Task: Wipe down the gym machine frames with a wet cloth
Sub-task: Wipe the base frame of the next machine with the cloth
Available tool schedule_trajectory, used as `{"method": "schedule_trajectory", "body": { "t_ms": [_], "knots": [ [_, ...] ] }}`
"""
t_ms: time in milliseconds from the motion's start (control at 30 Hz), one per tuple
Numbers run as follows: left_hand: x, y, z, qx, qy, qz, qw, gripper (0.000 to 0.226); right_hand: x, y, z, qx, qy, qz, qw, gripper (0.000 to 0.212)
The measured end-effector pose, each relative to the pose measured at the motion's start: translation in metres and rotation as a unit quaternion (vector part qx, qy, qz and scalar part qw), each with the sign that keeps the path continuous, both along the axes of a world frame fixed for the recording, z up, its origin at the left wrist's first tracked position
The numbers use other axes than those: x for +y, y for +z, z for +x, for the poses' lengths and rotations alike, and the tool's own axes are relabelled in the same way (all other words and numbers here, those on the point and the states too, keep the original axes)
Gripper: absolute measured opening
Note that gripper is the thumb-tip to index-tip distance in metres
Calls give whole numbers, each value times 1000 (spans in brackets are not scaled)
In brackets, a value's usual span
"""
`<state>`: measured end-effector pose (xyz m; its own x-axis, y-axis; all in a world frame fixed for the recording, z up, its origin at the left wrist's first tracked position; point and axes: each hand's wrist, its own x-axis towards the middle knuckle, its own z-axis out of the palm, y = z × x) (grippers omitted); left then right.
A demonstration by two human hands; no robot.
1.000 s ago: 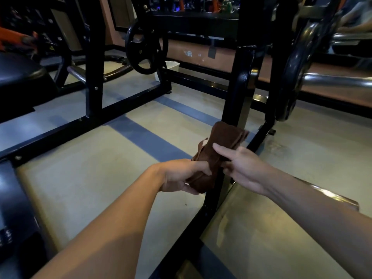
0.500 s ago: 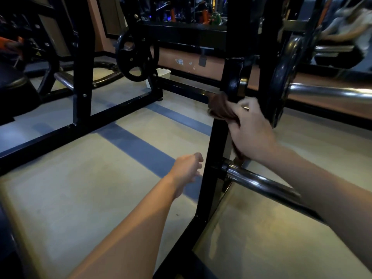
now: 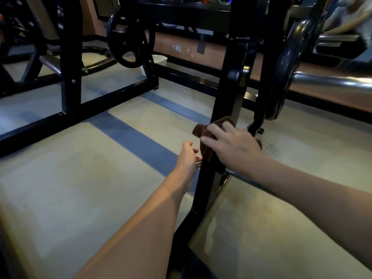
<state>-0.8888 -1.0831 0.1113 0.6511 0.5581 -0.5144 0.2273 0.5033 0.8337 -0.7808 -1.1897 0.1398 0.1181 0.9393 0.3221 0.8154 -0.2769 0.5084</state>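
Beige gym floor (image 3: 60,178), blue stripe (image 3: 141,137)

This was a gym. Black steel machine frames (image 3: 227,101) stood on a pale floor (image 3: 80,178) crossed by a blue stripe, with a black weight plate (image 3: 130,42) hung on one rack and a chrome barbell (image 3: 332,81) loaded with another plate.

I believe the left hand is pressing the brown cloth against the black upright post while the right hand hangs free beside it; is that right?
Not quite: the hands are swapped. In the head view the right hand presses the brown cloth against the black upright post, while the left hand hangs free beside it, holding nothing.
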Motion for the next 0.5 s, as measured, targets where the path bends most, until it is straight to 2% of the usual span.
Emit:
{"method": "schedule_trajectory", "body": {
  "t_ms": [67,167,233,333,400,500],
  "knots": [
    [3,-8,-3,-7,6,-12,1000,52,-5,-25,-8,21,16,-55,998,45],
    [7,-13,-8,2,28,-18,999,48,-5,-48,-16,49,-2,-85,995,56],
    [7,-11,-13,32,33,-8,999,44,-5,-57,-19,25,4,-99,995,48],
    [8,-10,-17,50,48,32,997,26,-8,-55,-19,8,45,-110,993,59],
    [8,-7,-16,44,48,38,997,31,-14,-36,-10,4,59,-73,996,56],
    [3,0,-9,24,25,16,999,41,-11,14,20,-21,49,40,998,53]
  ]
}}
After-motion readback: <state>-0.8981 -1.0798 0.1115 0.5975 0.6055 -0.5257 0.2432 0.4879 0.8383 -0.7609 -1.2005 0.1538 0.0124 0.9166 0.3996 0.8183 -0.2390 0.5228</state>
